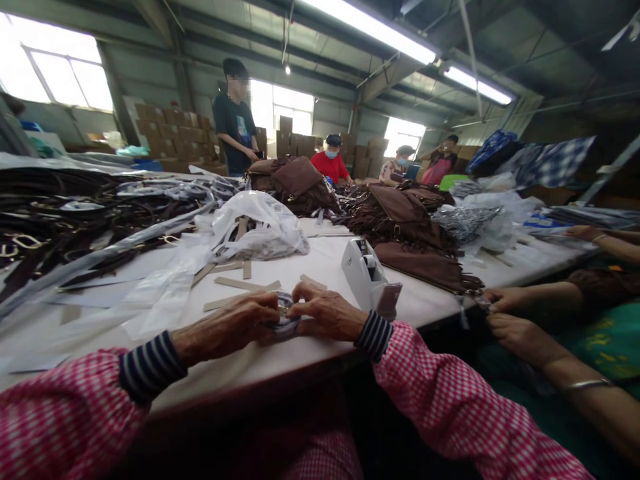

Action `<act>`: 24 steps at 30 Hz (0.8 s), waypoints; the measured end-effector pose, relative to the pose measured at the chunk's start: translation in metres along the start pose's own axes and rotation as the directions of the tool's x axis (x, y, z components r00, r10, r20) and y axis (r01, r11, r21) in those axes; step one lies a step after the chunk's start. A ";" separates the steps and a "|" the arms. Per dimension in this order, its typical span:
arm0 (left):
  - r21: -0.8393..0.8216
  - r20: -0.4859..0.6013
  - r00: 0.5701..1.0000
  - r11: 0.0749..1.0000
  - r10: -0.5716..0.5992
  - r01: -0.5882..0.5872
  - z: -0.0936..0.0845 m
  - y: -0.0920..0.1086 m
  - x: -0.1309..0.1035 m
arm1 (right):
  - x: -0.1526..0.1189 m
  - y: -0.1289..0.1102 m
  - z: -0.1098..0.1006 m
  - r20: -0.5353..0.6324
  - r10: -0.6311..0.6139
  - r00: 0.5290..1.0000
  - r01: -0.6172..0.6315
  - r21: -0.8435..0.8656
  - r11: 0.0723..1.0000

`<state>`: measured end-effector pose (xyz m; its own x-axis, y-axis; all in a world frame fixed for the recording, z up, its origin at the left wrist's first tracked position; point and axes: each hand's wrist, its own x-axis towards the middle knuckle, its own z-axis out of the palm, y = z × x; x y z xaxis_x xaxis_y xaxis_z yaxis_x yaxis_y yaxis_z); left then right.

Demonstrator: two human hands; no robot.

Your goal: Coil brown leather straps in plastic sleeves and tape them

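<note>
Near the front edge of the white table (320, 263), my left hand (235, 320) and my right hand (325, 312) meet around a small silvery, wrapped-looking bundle (286, 321). Fingers of both hands curl onto it from either side, and its details are blurred. Flat grey-beige strips (240, 285) lie just beyond my hands. A white tape dispenser (361, 270) stands to the right of my right hand. Behind the strips rests a clear plastic bag (260, 227) with strips inside.
Dark straps (100, 220) cover the table's left side. Brown fringed bags (400, 213) are piled beyond the dispenser. At the right, a co-worker's hands (520, 333) touch a brown bag's end. Several people are around the far side, with stacked cartons (175, 133) behind.
</note>
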<state>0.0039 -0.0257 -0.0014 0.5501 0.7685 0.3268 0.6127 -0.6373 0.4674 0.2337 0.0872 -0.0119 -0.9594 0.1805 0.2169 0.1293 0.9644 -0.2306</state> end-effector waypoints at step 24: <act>0.298 0.002 0.996 0.951 -0.088 0.083 0.033 -0.007 0.014 | 0.046 0.068 -0.008 0.105 0.748 0.655 -0.755 0.077 0.651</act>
<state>0.0261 -0.0124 -0.0274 0.4951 0.8215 0.2831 0.7976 -0.5589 0.2269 0.2009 0.1630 -0.0104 -0.5583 0.8195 -0.1297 0.7893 0.4764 -0.3873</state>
